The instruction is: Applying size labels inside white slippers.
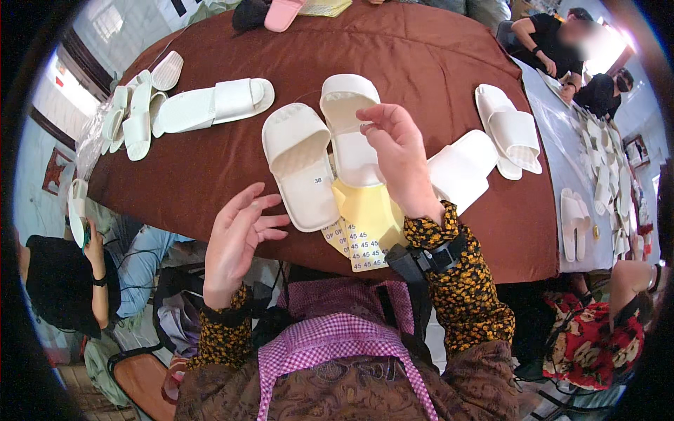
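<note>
Two white slide slippers lie side by side in front of me on the brown cloth. The left slipper [302,200] has a small printed sticker on its insole; the right slipper [354,151] is partly covered by my right hand. My left hand [242,235] is open beside the left slipper's heel, fingers spread and holding nothing. Over the right slipper, my right hand [400,151] has its thumb and forefinger pinched together; a tiny thing seems to sit at the tips, too small to name. Below the slippers lie yellow sticker sheets [368,245], reaching the table's near edge.
More white slippers lie at the left [210,105] and right [509,133] of the brown-covered table [421,56]. A pink slipper [284,12] rests at the far edge. A seated person [63,281] holds a slipper at left; other people work at the right-hand table [554,140].
</note>
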`<state>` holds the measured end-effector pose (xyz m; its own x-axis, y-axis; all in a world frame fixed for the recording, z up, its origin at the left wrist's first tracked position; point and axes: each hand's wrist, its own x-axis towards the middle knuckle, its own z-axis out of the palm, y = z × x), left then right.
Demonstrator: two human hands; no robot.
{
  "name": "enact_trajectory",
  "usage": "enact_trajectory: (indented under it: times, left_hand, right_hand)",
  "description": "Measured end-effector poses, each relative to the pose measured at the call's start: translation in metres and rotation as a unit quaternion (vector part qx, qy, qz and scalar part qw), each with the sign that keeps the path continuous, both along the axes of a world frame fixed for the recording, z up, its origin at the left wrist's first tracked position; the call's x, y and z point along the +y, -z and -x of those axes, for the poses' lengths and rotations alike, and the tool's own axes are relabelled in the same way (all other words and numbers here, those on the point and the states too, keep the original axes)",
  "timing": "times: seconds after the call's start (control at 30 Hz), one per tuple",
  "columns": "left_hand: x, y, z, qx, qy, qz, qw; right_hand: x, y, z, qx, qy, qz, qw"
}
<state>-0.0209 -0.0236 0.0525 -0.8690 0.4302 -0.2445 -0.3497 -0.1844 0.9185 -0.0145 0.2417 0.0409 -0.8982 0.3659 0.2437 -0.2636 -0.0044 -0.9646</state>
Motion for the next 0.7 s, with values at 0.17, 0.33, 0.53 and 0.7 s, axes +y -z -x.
enact_trajectory:
  times: [0.17,0.33,0.53,0.7]
  left_hand:
    - [0.0,0.011,-0.004,-0.035,0.011,-0.073,0.997]
    - [0.009,0.014,0.0,-0.044,-0.002,-0.091,0.995]
    - [0.015,0.021,0.006,-0.091,-0.012,-0.14,0.986]
    - [0.033,0.019,0.002,-0.098,0.05,-0.12,0.987]
  right_hand:
    - [-0.008,0.006,0.001,-0.087,-0.041,-0.017,0.995]
    - [-0.006,0.016,0.0,-0.047,-0.059,-0.035,0.996]
    - [-0.01,0.013,-0.001,-0.054,-0.075,-0.096,0.991]
    - [-0.012,0.003,-0.007,-0.071,-0.092,-0.122,0.986]
